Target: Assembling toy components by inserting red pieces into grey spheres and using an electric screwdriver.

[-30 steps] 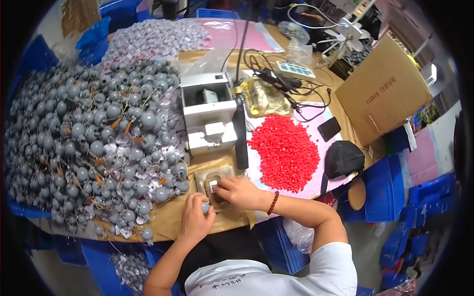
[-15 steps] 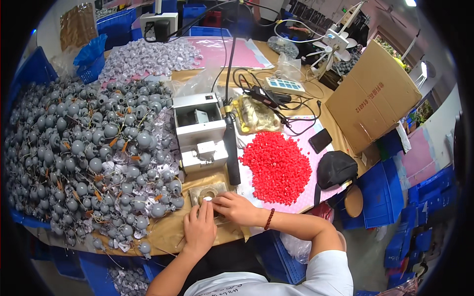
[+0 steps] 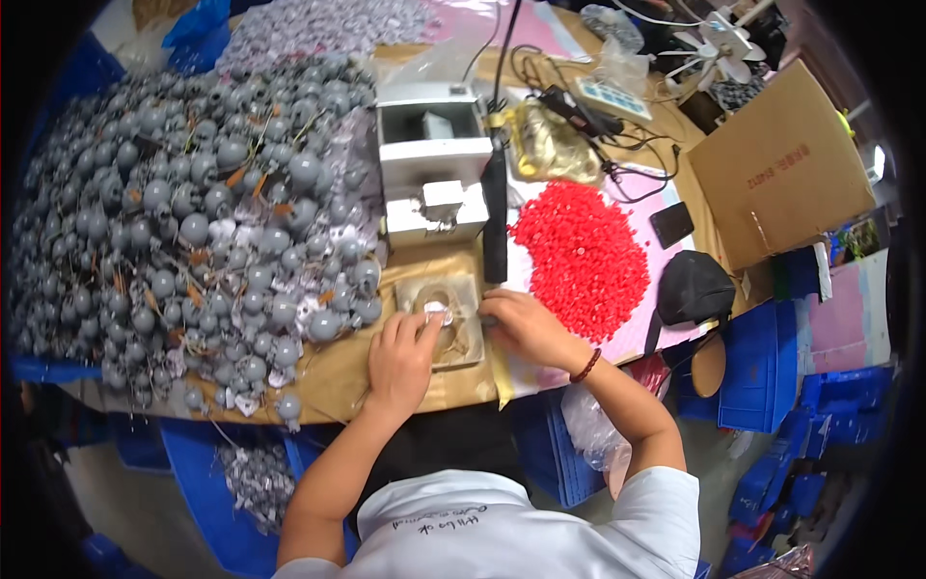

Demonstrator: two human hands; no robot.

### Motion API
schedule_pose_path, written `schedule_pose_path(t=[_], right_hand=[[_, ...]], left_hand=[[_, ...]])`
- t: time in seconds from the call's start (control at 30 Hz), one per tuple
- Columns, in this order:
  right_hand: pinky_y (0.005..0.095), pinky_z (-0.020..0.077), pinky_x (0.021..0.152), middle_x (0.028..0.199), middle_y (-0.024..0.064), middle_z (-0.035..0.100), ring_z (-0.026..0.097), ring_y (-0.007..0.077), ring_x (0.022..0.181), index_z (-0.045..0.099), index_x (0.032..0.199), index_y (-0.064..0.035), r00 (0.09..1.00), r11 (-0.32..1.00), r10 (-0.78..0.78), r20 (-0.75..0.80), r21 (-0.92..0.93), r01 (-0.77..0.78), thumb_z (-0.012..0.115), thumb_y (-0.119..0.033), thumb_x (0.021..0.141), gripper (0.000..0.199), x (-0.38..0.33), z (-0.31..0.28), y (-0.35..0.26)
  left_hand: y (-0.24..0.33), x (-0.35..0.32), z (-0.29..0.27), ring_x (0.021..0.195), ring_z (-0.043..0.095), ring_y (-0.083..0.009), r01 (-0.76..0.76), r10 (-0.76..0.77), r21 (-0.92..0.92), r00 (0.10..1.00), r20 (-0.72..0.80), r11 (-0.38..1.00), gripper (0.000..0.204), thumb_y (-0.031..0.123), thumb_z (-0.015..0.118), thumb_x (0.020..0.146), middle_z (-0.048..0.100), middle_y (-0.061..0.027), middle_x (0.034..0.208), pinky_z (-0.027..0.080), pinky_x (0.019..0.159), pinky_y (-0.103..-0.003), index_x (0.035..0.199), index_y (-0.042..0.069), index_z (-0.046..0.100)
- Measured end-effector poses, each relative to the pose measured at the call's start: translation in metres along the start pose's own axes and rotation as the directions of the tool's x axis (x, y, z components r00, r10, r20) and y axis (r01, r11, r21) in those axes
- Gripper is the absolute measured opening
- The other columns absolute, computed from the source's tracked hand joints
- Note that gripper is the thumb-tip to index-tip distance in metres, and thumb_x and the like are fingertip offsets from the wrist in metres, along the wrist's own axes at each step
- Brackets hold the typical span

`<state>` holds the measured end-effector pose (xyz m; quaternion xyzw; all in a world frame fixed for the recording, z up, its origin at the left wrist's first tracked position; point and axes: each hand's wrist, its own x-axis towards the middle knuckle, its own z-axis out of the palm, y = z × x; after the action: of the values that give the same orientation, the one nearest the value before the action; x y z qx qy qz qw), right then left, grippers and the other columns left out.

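Note:
A small white part [image 3: 437, 310] sits over the round hollow of a shallow, tan square block [image 3: 465, 353] at the table's front. Against its left side are the closed fingers of my left hand [image 3: 401, 362], which seem to pinch it; the grip is partly hidden. My right hand [image 3: 529, 326] is at the block's right rim, fingers drawn together. Whatever lies between those fingertips does not show. Beyond the right hand spreads a heap of small red plastic pieces [image 3: 584, 256].
A large pile of grey round-bodied parts with wires [image 3: 193, 229] covers the left. Behind the block stands a white open-topped machine [image 3: 434, 150] beside a dark upright bar [image 3: 494, 212]. A phone [image 3: 672, 225], black pouch [image 3: 694, 289] and cardboard box [image 3: 781, 174] are right.
My right hand has moved right, away from my left hand, to the block's edge. More of the block and white part shows. The whole view has shifted, with the table higher in it.

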<state>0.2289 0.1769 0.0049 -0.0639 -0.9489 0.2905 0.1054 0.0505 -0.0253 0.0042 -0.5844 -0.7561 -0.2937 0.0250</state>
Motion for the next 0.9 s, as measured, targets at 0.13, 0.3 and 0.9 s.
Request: schedule_pose_path(t=[0.13,0.3,0.9], right_hand=[[0.0458,0.0491,0.097,0.116,0.0149,0.063,0.061,0.0370,0.111,0.062,0.120,-0.0064,0.994,0.995,-0.004,-0.107,-0.101,-0.007,0.073,-0.001,0.080,0.042,-0.002,0.005,-0.001],[0.0380,0.0542,0.087,0.113,0.0143,0.060,0.063,0.0291,0.103,0.063,0.114,-0.0049,0.933,0.992,0.110,-0.342,0.091,-0.084,0.073,0.008,0.080,0.038,0.009,0.012,-0.005],[0.0334,0.0610,0.084,0.106,0.0054,0.069,0.070,0.0185,0.097,0.059,0.130,-0.0041,0.910,0.395,0.315,0.268,0.835,-0.383,0.074,0.004,0.091,0.042,0.057,0.003,-0.015]], left_hand=[[-0.002,0.001,0.004,0.107,0.062,-0.0276,-0.010,0.009,-0.017,0.999,-0.034,1.000,0.041,0.001,0.068,0.081,0.067,-0.0052,0.109,0.050,0.086,-0.041,0.119,0.012,0.074],[-0.006,0.001,0.006,0.109,0.062,-0.0240,-0.028,0.027,-0.022,0.999,-0.042,0.999,0.031,0.009,0.062,0.088,0.066,-0.0025,0.107,0.048,0.085,-0.039,0.117,0.011,0.074],[-0.010,0.005,0.007,0.105,0.065,-0.0283,-0.028,0.025,-0.092,0.999,-0.033,0.995,0.030,0.002,0.070,0.079,0.067,-0.0052,0.103,0.052,0.088,-0.042,0.107,0.009,0.075]])
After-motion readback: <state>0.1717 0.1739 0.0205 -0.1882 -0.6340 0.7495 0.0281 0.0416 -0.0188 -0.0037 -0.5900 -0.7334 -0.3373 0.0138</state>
